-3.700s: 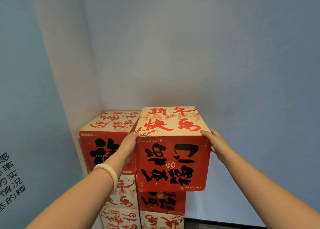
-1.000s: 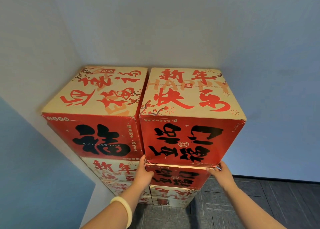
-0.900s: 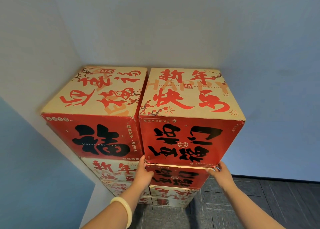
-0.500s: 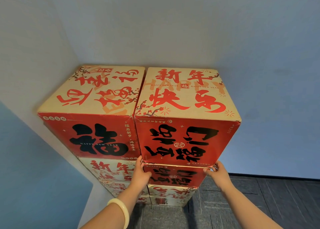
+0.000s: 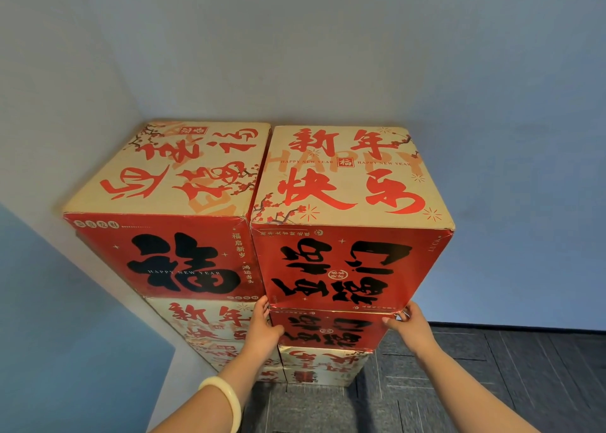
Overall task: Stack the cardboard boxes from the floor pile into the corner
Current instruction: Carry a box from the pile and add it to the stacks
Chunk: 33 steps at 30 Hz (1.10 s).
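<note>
Plainly the stacking is well advanced: two columns of printed cardboard boxes stand side by side in the corner where the left wall (image 5: pixel 82 88) meets the back wall (image 5: pixel 393 55), each several boxes high from the floor (image 5: pixel 492 377). The top right box (image 5: pixel 351 265) sits on the box beneath (image 5: pixel 331 329) at the head of the right column. Its top is level with that of the top left box (image 5: pixel 170 255) and its left side touches it. Its front face seems to overhang the front edge of the box beneath a little, though the wide lens may exaggerate that. The left hand (image 5: pixel 264 329), a pale bracelet (image 5: pixel 226 400) on its wrist, lies with straight fingers against the lower left corner of the top right box, thumb spread on the front of the box beneath, grasping nothing. The right hand (image 5: pixel 411 329) is at the lower right corner with bent fingertips touching the bottom edge; whether it pinches that edge or only nudges it I cannot tell. I judge this box placed and merely being squared up. The floor pile is out of view, so how many boxes are left cannot be said.
</note>
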{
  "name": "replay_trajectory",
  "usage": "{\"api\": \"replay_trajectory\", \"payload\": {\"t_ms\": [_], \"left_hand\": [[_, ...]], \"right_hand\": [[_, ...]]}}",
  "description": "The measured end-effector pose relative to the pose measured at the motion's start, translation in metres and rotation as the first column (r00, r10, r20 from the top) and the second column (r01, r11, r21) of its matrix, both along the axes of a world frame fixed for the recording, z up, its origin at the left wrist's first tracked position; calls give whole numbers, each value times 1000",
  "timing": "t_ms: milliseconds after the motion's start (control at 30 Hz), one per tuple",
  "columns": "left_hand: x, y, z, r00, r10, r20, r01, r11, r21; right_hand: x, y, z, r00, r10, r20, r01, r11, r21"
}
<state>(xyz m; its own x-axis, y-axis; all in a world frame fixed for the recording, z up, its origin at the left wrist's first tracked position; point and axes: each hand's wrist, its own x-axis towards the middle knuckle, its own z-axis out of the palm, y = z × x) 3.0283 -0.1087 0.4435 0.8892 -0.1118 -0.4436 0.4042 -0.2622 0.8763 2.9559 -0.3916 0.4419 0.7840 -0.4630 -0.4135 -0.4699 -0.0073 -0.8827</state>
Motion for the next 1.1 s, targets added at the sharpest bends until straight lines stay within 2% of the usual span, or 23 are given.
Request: {"api": "replay_trajectory", "payload": {"t_ms": [367, 567, 733, 1100], "left_hand": [[-8, 4, 6, 999, 42, -27, -41, 998, 52], [-7, -1, 2, 994, -55, -96, 71, 983, 172], [-1, -6, -6, 985, -91, -148, 113, 983, 142], [13, -1, -24, 990, -99, -101, 113, 983, 144]], "right_hand": [[-1, -4, -7, 999, 12, 35, -13, 999, 36], [-1, -10, -23, 1000, 3, -1, -3, 997, 83], [-1, -9, -31, 1000, 26, -10, -25, 998, 62], [3, -6, -39, 997, 75, -5, -75, 997, -1]]}}
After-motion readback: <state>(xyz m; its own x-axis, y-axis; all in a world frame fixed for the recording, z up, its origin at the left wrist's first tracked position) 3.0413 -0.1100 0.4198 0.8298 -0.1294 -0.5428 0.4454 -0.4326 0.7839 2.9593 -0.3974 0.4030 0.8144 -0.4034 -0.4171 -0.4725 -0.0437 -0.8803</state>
